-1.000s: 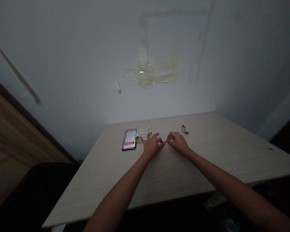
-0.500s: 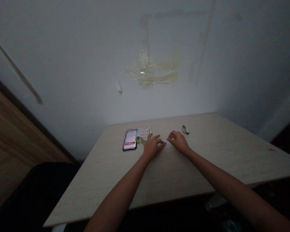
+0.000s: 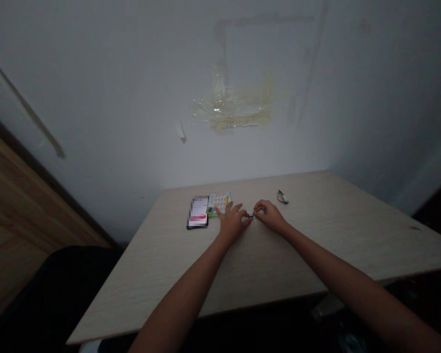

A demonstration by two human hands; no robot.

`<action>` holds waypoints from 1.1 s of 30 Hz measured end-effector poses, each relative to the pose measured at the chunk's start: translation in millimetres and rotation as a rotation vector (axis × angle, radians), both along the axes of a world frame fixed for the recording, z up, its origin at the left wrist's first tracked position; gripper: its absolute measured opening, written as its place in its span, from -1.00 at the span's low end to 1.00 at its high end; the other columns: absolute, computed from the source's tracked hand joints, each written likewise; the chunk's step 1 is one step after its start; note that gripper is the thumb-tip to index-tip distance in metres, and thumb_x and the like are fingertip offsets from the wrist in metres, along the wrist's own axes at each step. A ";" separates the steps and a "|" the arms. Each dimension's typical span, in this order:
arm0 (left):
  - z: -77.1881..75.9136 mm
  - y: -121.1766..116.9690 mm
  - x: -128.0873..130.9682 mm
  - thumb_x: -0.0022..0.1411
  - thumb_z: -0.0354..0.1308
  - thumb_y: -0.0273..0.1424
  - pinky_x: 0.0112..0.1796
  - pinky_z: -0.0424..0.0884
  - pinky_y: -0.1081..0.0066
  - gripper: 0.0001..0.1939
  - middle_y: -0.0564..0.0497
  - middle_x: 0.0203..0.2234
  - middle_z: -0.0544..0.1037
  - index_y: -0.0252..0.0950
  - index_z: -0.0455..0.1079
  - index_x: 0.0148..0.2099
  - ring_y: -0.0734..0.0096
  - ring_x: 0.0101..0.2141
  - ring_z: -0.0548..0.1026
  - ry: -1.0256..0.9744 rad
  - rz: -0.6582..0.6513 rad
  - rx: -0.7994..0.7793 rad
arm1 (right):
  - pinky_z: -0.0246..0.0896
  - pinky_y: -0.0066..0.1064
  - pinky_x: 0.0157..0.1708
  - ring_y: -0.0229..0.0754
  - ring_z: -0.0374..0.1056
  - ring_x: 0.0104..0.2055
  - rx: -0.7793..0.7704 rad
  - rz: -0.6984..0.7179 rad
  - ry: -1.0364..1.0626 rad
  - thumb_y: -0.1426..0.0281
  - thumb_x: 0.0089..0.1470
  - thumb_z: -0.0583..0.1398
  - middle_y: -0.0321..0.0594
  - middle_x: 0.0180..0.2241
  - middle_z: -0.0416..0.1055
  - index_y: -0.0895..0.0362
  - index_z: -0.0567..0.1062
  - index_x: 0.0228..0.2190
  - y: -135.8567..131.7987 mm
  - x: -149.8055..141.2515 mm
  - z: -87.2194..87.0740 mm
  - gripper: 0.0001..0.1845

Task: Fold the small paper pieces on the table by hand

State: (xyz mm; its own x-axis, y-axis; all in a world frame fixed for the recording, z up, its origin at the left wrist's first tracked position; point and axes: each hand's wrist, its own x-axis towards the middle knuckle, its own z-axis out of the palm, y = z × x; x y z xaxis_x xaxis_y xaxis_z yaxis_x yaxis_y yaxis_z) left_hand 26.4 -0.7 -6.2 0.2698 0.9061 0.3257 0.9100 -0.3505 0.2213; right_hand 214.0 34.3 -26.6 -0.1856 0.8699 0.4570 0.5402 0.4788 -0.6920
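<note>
My left hand point(image 3: 233, 221) and my right hand point(image 3: 270, 215) meet over the table, their fingertips pinching a small white strip point(image 3: 250, 214) with a bit of colour on it. Most of the strip is hidden by my fingers. Left of my left hand lies a black smartphone point(image 3: 197, 212) with a blurred screen. A colourful printed card point(image 3: 218, 203) sits between the phone and my left fingers, almost touching them. Beyond my right hand is a small crumpled foil wrapper point(image 3: 282, 197).
The pale wood-grain table point(image 3: 308, 230) stands against a white wall point(image 3: 132, 98) marked by tape residue point(image 3: 231, 110). A wooden panel point(image 3: 18, 230) rises at the left, and a dark chair back point(image 3: 51, 294) sits at the lower left.
My hands have drawn slightly closer together, and less of the white strip shows between my fingers. The phone, card and wrapper stay in place.
</note>
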 end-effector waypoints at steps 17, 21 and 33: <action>5.5 4.1 -4.0 0.23 0.16 -0.03 0.12 -0.39 -0.51 -0.76 0.17 0.30 0.24 0.13 0.54 -0.11 -0.10 0.34 -0.07 -0.007 0.045 -0.086 | 0.21 -0.35 -0.22 -0.17 0.37 -0.27 0.001 -0.032 -0.066 0.45 -0.05 0.28 -0.25 -0.39 0.45 0.11 0.46 -0.42 -5.0 -1.5 3.7 -0.92; 4.0 6.7 -6.3 0.20 0.20 -0.06 0.14 -0.38 -0.48 -0.78 0.16 0.30 0.25 0.13 0.55 -0.12 -0.12 0.34 -0.06 -0.028 0.067 -0.082 | 0.23 -0.36 -0.23 -0.18 0.38 -0.29 -0.028 -0.024 -0.059 0.45 -0.06 0.28 -0.25 -0.39 0.45 0.12 0.47 -0.42 -6.5 -0.4 4.8 -0.91; 3.8 5.9 -7.0 0.19 0.21 -0.06 0.14 -0.39 -0.48 -0.78 0.14 0.27 0.28 0.13 0.56 -0.12 -0.13 0.34 -0.08 -0.061 0.054 -0.077 | 0.27 -0.33 -0.19 -0.17 0.42 -0.26 -0.081 0.076 -0.024 0.43 -0.11 0.32 -0.24 -0.36 0.48 0.11 0.47 -0.43 -13.2 2.3 6.1 -0.87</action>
State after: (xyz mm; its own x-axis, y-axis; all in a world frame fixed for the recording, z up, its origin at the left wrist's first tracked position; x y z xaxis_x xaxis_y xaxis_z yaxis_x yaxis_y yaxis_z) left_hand 19.4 5.3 -2.4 0.2014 0.9420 0.2686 0.9113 -0.2807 0.3011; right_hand 216.3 21.1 -20.5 -0.2620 0.8869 0.3806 0.5213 0.4619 -0.7175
